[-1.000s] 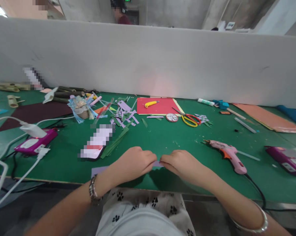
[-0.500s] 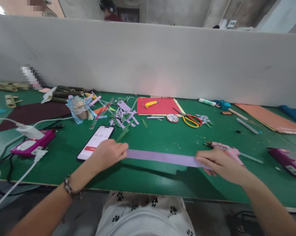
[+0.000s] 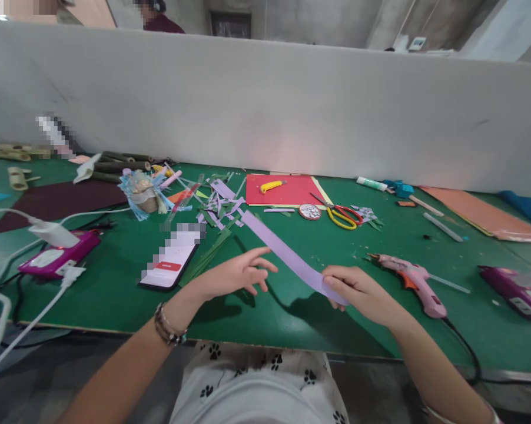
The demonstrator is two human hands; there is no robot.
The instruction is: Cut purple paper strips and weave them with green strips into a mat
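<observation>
Your right hand (image 3: pixel 358 291) pinches 1 end of the purple strip (image 3: pixel 287 253) between thumb and fingers. The strip slants over the table (image 3: pixel 336 250), away and to your left, its far end just by the scraps (image 3: pixel 223 188); whether they touch is unclear. Your left hand (image 3: pixel 234 277) is loosely spread close beside the strip, between it and the phone (image 3: pixel 171 265). The glue gun (image 3: pixel 427 291) lies right of your right hand.

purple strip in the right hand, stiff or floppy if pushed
The purple strip probably flexes easily, since it bows along its length. It is likely light too: it looks thin, and the right hand holds it by one end.
</observation>
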